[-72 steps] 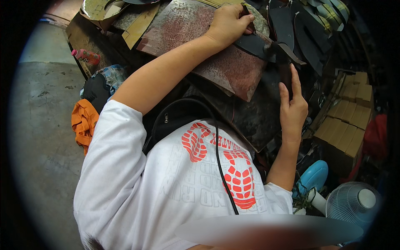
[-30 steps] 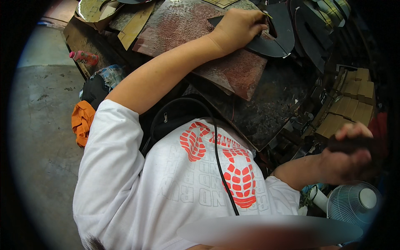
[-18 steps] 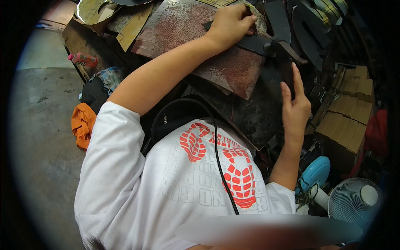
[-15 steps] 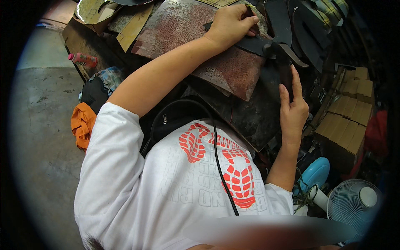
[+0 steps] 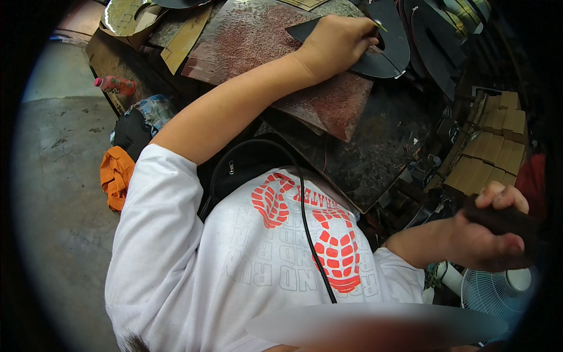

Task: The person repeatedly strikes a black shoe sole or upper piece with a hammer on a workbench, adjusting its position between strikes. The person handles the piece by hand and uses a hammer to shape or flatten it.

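My left hand [image 5: 343,46] is closed over a black curved sheet piece [image 5: 392,44]. A thin stick with a yellow-green end [image 5: 380,25] pokes out of its pinched fingers; the rest of it is hidden. Under the sheet lies a worn reddish-brown board [image 5: 328,105] with a pitted surface. Far off to the right, my right hand [image 5: 484,234] is raised away from the board, wrapped around the dark handle of a hammer [image 5: 507,226]. The hammer's head does not show, lost in the dark rim.
More black cut pieces [image 5: 431,41] lie at the far right. A dark tabletop [image 5: 363,170] extends beneath the board. Cardboard boxes [image 5: 487,146] are stacked at right, near a white fan [image 5: 492,293]. A pink bottle [image 5: 115,85] and an orange cloth [image 5: 117,176] are at left.
My right hand has swung the hammer from beside the black sheet out to the lower right. My left hand has shifted slightly right and turned, still over the sheet.
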The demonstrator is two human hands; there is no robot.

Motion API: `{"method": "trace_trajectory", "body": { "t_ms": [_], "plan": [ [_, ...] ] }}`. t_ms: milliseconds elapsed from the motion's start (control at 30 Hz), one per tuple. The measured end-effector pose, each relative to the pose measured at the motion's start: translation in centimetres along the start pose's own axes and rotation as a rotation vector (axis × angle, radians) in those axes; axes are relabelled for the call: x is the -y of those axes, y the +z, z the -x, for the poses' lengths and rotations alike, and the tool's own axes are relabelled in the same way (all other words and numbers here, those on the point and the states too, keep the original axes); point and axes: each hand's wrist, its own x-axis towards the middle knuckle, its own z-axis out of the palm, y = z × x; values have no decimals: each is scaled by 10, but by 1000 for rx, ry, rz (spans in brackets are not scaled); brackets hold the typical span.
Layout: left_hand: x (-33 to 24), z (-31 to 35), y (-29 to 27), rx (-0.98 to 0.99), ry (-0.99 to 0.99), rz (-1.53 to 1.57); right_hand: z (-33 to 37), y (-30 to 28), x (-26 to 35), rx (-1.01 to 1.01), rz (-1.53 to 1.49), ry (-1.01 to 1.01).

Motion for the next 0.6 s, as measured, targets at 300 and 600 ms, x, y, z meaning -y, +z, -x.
{"method": "trace_trajectory", "body": {
  "t_ms": [300,600],
  "plan": [
    [1,4,0,12,-109,22,83,43,-70,376,393,341],
    [29,12,-72,-113,-202,214,95,49,-63,516,494,556]
  ]
}}
